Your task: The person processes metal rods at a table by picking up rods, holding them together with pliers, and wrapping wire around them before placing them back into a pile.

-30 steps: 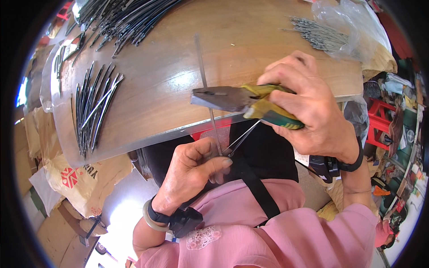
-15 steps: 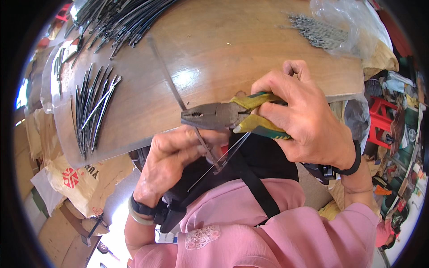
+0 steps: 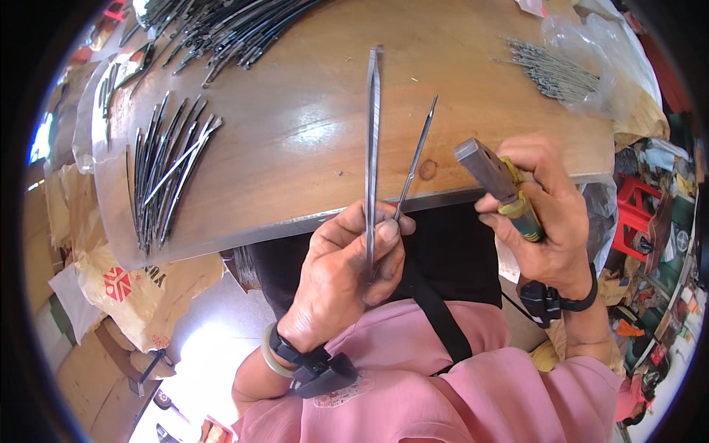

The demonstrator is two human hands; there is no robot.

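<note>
Pinched in the fingers of my left hand [image 3: 340, 255] are two pieces: a long grey metal strip [image 3: 374, 133] and a shorter, thin dark rod [image 3: 419, 153] with a pointed tip. Both stick up from the fingertips over the table's near edge, fanning apart toward the top. Their lower ends are mostly hidden by the hand. My right hand [image 3: 557, 232] is wrapped around combination pliers [image 3: 484, 170] with yellow and green handles. The pliers' jaws point up and left, apart from the strip and the rod.
On the wooden table [image 3: 295, 170] lie a small bundle of dark strips [image 3: 166, 173] at left and a large pile of similar strips [image 3: 236, 29] at the far left. Thin wire pieces [image 3: 554, 70] rest by clear plastic at far right. A red stool [image 3: 635, 214] stands right.
The pliers have moved away to the right and turned, leaving the strip. My left hand has turned and moved right, bringing the strip and rod upright.
</note>
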